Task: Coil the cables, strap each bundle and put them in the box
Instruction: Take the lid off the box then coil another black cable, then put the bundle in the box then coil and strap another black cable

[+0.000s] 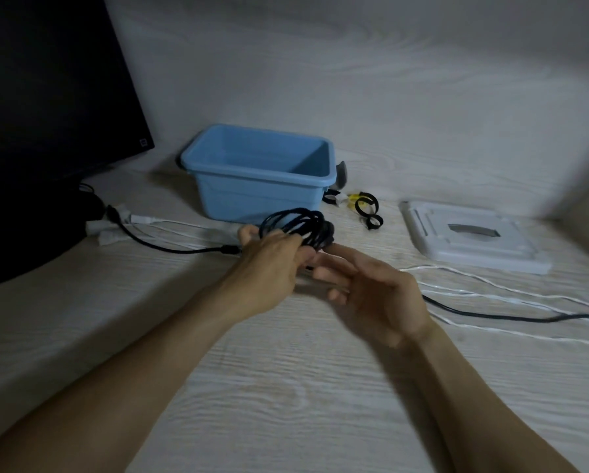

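Observation:
My left hand [272, 257] holds a coiled black cable bundle [299, 225] just in front of the blue box [262, 172]; its fingers curl through the loops. Just right of it, my right hand [364, 288] has relaxed, nearly straight fingers whose tips reach toward the underside of the coil. I cannot tell whether they touch it. The box is open and looks empty inside. Black straps [368, 208] lie right of the box. A loose black cable [511, 317] and a white cable [491, 291] trail across the table at right.
A dark monitor [47, 97] stands at the left, with a black cable [156, 245] and white plug [139, 219] running from under it. The box's white lid [474, 240] lies at the right. The wooden table [286, 387] stretches toward me.

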`<act>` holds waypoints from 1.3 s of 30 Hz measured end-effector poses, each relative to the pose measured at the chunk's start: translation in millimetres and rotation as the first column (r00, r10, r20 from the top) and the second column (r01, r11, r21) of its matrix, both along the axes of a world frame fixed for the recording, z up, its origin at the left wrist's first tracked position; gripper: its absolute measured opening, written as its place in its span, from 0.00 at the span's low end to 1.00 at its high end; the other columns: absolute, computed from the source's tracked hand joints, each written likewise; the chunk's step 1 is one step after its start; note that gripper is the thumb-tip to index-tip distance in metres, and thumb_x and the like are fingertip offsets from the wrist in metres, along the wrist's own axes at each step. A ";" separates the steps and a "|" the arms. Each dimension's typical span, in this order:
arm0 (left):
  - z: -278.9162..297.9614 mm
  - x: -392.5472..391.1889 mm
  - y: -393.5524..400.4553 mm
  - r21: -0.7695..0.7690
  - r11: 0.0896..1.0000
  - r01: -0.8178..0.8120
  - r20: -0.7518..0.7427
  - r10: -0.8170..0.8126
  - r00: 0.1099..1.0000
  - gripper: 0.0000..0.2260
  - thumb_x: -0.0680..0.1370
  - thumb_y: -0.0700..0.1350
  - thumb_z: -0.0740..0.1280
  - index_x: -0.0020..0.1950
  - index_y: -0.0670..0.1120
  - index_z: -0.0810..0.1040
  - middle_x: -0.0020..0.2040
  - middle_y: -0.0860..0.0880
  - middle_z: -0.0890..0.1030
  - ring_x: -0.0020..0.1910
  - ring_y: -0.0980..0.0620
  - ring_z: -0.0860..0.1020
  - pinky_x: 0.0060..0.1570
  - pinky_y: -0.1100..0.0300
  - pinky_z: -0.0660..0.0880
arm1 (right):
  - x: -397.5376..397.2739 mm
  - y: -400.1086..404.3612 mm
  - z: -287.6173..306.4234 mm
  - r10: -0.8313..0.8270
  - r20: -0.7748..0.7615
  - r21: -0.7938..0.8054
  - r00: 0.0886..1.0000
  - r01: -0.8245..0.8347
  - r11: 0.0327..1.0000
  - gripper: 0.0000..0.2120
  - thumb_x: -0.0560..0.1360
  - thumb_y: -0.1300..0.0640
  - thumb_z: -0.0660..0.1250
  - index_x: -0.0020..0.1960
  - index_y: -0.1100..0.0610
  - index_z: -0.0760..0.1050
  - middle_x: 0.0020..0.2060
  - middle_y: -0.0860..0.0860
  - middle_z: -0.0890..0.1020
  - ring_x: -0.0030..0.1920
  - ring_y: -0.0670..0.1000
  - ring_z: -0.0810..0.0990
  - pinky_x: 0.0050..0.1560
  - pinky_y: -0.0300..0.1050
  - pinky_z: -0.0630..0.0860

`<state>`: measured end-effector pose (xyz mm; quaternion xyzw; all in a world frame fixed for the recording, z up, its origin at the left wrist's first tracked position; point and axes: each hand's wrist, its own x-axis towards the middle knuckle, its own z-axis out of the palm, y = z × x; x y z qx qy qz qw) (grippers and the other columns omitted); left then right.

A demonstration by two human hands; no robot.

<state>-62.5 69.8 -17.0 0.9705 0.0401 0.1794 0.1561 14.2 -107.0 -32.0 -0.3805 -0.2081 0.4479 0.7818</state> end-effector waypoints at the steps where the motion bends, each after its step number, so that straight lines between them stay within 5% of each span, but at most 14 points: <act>1: 1.6 -1.4 2.7 -0.021 1.000 -0.009 0.030 0.010 1.000 0.11 0.83 0.43 0.56 0.42 0.53 0.70 0.39 0.57 0.75 0.50 0.53 0.74 0.53 0.54 0.56 | -0.5 0.8 0.8 0.048 -0.035 0.054 0.998 -0.046 0.997 0.37 0.68 0.54 0.76 0.71 0.68 0.68 0.64 0.64 0.78 0.52 0.55 0.84 0.45 0.44 0.79; 3: 11.6 -4.5 5.6 -0.060 0.998 0.000 0.048 0.002 0.999 0.14 0.84 0.43 0.54 0.40 0.54 0.67 0.35 0.58 0.73 0.43 0.55 0.75 0.53 0.53 0.59 | -0.5 3.6 3.7 0.096 -0.066 0.105 0.993 -0.089 0.991 0.33 0.70 0.54 0.74 0.70 0.66 0.69 0.63 0.65 0.78 0.51 0.56 0.84 0.45 0.45 0.79; 6: 43.1 -4.2 17.2 -0.162 0.986 -0.041 0.071 0.053 0.996 0.17 0.84 0.52 0.46 0.39 0.53 0.68 0.34 0.59 0.74 0.37 0.60 0.74 0.56 0.53 0.60 | 1.3 5.3 2.7 0.022 -0.063 0.072 0.998 -0.017 0.997 0.30 0.64 0.52 0.79 0.63 0.63 0.79 0.50 0.62 0.85 0.43 0.55 0.85 0.42 0.45 0.79; 9: 84.4 10.3 46.7 -0.018 0.989 -0.147 0.169 0.148 0.974 0.17 0.82 0.53 0.45 0.43 0.51 0.70 0.40 0.56 0.77 0.44 0.52 0.74 0.58 0.50 0.58 | 2.5 4.6 -0.8 -0.068 -0.012 0.021 0.998 0.069 0.997 0.28 0.61 0.51 0.80 0.56 0.63 0.82 0.41 0.60 0.84 0.37 0.54 0.81 0.39 0.44 0.76; 13: 111.5 46.1 83.7 0.281 0.941 -0.187 0.215 0.128 0.968 0.11 0.83 0.41 0.54 0.42 0.49 0.69 0.42 0.51 0.75 0.49 0.45 0.73 0.54 0.48 0.56 | 4.6 7.7 -4.0 -0.147 0.071 -0.048 0.987 0.151 0.987 0.29 0.58 0.47 0.81 0.53 0.62 0.83 0.36 0.59 0.81 0.34 0.54 0.76 0.37 0.45 0.73; 18: 111.9 91.5 101.3 0.461 0.880 -0.116 0.058 0.100 0.993 0.09 0.79 0.36 0.57 0.46 0.49 0.71 0.50 0.51 0.76 0.59 0.46 0.69 0.58 0.47 0.52 | 6.0 10.8 -6.3 -0.158 0.146 -0.111 0.977 0.175 0.978 0.32 0.54 0.44 0.82 0.51 0.62 0.83 0.34 0.58 0.79 0.31 0.56 0.73 0.35 0.46 0.70; 22: 99.6 111.0 114.7 0.518 0.854 0.037 -0.321 0.155 0.934 0.14 0.80 0.37 0.56 0.54 0.53 0.78 0.53 0.56 0.75 0.62 0.52 0.69 0.67 0.44 0.50 | 8.9 12.4 -11.3 -0.149 0.147 -0.142 0.978 0.170 0.975 0.36 0.52 0.43 0.83 0.51 0.65 0.81 0.34 0.59 0.77 0.30 0.56 0.73 0.35 0.46 0.70; 27: 100.9 140.0 114.8 0.407 0.912 0.055 -0.450 0.148 0.881 0.17 0.84 0.51 0.55 0.38 0.52 0.72 0.40 0.54 0.74 0.50 0.51 0.70 0.67 0.49 0.53 | 14.3 14.2 -17.2 -0.140 0.137 -0.125 0.981 0.157 0.980 0.34 0.53 0.44 0.82 0.51 0.65 0.81 0.33 0.58 0.76 0.30 0.56 0.72 0.36 0.48 0.70; 30: 98.7 151.6 102.5 0.345 0.938 0.041 -0.492 0.143 0.859 0.18 0.83 0.55 0.58 0.34 0.51 0.72 0.37 0.53 0.74 0.42 0.53 0.71 0.58 0.52 0.62 | 17.4 14.3 -19.2 -0.133 0.129 -0.113 0.983 0.148 0.983 0.32 0.54 0.45 0.82 0.50 0.65 0.82 0.33 0.59 0.76 0.30 0.55 0.72 0.35 0.48 0.70; 34: 86.4 164.1 91.7 0.157 0.987 -0.042 -0.650 0.135 0.748 0.10 0.75 0.54 0.68 0.43 0.48 0.81 0.43 0.49 0.83 0.42 0.49 0.81 0.51 0.51 0.79 | 19.9 13.8 -24.7 -0.132 0.104 -0.088 0.986 0.141 0.986 0.31 0.56 0.49 0.82 0.51 0.68 0.81 0.33 0.60 0.75 0.30 0.55 0.72 0.34 0.47 0.72; 37: 79.2 171.9 86.1 0.098 0.976 -0.193 -0.735 0.202 0.647 0.14 0.66 0.52 0.70 0.48 0.47 0.82 0.44 0.46 0.85 0.43 0.43 0.83 0.52 0.45 0.79 | 20.4 13.8 -25.4 -0.126 0.105 -0.093 0.986 0.136 0.986 0.29 0.57 0.51 0.82 0.50 0.67 0.81 0.32 0.59 0.76 0.30 0.54 0.73 0.34 0.47 0.72; 39: 81.1 175.3 81.4 0.125 0.984 -0.128 -0.735 0.179 0.654 0.09 0.69 0.50 0.71 0.45 0.47 0.81 0.44 0.46 0.84 0.42 0.44 0.82 0.50 0.48 0.79 | 21.9 13.6 -26.6 -0.125 0.102 -0.095 0.987 0.135 0.986 0.28 0.57 0.51 0.82 0.50 0.67 0.82 0.32 0.59 0.76 0.30 0.54 0.73 0.35 0.47 0.72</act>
